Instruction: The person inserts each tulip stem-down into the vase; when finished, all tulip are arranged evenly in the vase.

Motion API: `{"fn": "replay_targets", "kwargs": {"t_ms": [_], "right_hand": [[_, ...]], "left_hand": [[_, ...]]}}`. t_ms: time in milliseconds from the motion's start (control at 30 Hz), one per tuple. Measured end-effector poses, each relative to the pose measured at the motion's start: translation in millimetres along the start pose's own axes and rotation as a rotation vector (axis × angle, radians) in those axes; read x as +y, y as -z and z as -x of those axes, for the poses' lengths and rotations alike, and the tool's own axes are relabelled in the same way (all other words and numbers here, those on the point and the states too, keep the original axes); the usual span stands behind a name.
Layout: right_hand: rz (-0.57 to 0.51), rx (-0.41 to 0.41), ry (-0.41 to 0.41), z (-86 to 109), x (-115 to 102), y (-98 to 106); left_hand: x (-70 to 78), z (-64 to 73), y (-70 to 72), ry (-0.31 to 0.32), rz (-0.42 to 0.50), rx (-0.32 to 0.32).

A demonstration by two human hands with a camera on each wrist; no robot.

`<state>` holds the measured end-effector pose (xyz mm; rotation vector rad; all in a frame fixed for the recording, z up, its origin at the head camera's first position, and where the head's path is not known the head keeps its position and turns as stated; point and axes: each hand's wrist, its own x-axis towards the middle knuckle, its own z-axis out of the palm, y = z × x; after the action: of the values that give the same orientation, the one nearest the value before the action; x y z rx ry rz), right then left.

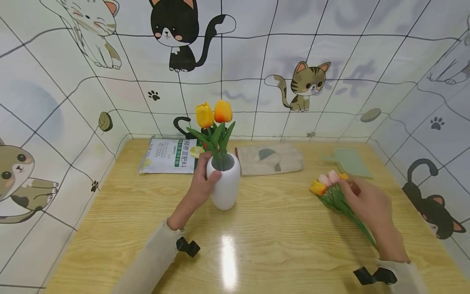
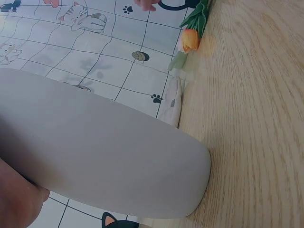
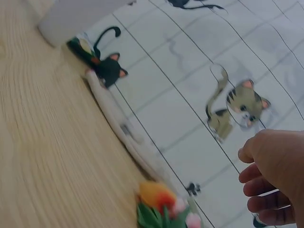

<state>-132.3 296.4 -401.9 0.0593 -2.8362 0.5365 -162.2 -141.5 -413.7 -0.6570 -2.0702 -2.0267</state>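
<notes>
A white vase (image 1: pixel 225 190) stands on the wooden table with two yellow-orange tulips (image 1: pixel 214 113) in it. My left hand (image 1: pixel 203 179) grips the vase near its rim, the thumb lying across the front. In the left wrist view the white vase (image 2: pixel 118 156) fills much of the picture. On the right lies a bunch of tulips (image 1: pixel 339 200) with yellow-orange and pink heads and green stems. Just over that bunch is my right hand (image 1: pixel 369 200); in the right wrist view the fingers (image 3: pixel 259 185) are loosely bent with nothing between them, apart from the tulips (image 3: pixel 159 194).
A white printed packet (image 1: pixel 167 157) lies at the back left, partly behind the vase. Beside it, along the back wall, is a flat beige cloth item (image 1: pixel 269 159). A pale green piece (image 1: pixel 350 161) lies at the back right. Cat-patterned walls (image 1: pixel 246 61) enclose the table (image 1: pixel 279 245).
</notes>
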Motion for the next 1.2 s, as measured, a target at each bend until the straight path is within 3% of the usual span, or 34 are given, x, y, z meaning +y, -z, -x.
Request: {"fn": "replay_targets", "kwargs": {"t_ms": [267, 500, 733, 867, 1200], "right_hand": [[0.042, -0.047, -0.065, 12.1, 55, 11], [0.087, -0.151, -0.07, 13.2, 82, 6], [0.092, -0.353, -0.111, 13.1, 98, -3], [0.113, -0.422, -0.129, 14.5, 103, -7], [0.107, -0.449, -0.136, 17.8, 100, -7]], "left_hand": [[-1.0, -0.2, -0.5, -0.015, 0.018, -0.001], [1.3, -0.4, 0.0, -0.022, 0.02, 0.003], [-2.9, -0.3, 0.1, -0.02, 0.013, -0.007], [-4.1, 0.1, -0.8, -0.02, 0.015, -0.009], [0.1, -0.2, -1.6, -0.017, 0.002, -0.012]]}}
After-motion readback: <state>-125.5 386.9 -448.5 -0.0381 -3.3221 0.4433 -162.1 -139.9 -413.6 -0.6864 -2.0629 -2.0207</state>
